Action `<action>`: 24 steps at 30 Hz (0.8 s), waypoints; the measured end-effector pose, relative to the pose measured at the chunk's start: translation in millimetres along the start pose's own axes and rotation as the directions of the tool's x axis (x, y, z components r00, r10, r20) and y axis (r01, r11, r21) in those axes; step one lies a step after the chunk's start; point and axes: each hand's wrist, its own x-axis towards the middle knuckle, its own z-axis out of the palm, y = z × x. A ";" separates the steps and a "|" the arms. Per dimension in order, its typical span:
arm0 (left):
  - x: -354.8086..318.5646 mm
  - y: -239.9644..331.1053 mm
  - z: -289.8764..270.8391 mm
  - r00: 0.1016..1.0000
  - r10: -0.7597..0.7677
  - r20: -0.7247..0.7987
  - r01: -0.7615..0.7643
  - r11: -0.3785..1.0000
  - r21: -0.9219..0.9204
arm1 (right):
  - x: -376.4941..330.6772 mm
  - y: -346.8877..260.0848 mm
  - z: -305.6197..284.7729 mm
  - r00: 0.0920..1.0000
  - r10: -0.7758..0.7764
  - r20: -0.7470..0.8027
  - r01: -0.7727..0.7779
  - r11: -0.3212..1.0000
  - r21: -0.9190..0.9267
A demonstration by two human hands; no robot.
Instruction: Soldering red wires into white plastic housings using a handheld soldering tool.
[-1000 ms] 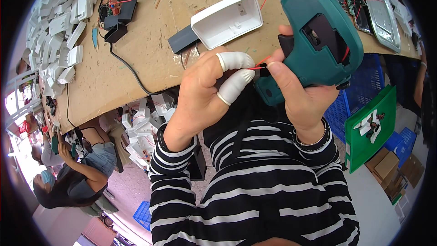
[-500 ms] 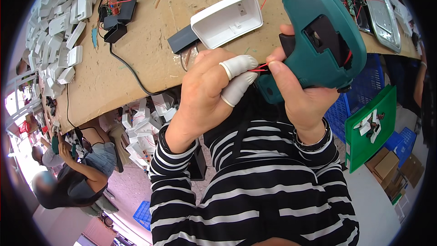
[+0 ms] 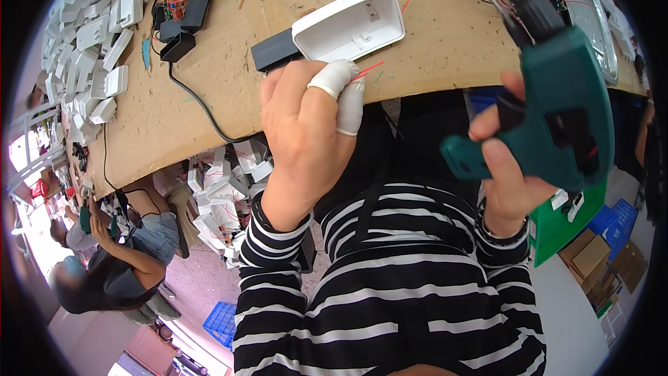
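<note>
Red wires point(image 3: 369, 69) stick out from between the thumb and forefinger of my left hand point(image 3: 303, 136), both wearing white finger cots. That hand is above the front edge of the table. My right hand point(image 3: 511, 167) grips a green and black cordless drill point(image 3: 567, 108), its chuck pointing toward the far right of the table. Just beyond my left hand lies a white open-topped plastic box point(image 3: 348, 24), tilted. Beside that box is a dark grey block point(image 3: 273, 49), partly covered by the box and my knuckles.
White plastic housings point(image 3: 90, 38) are heaped at the far left, beside circuit boards and black boxes point(image 3: 191, 17). A black cable point(image 3: 198, 101) runs over the table edge. A clear tray point(image 3: 581, 10) lies far right. A green bin point(image 3: 567, 226) stands low right. Another person point(image 3: 118, 264) works at left.
My right hand has let go of the red wires and moved right with the drill, whose chuck has come into view. My left hand has shifted slightly left, still pinching the wires.
</note>
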 end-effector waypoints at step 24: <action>35.7 -15.4 29.4 0.993 0.117 -0.014 -0.104 0.927 0.361 | -42.4 -15.7 -41.8 0.858 0.393 0.331 -0.338 0.917 -0.214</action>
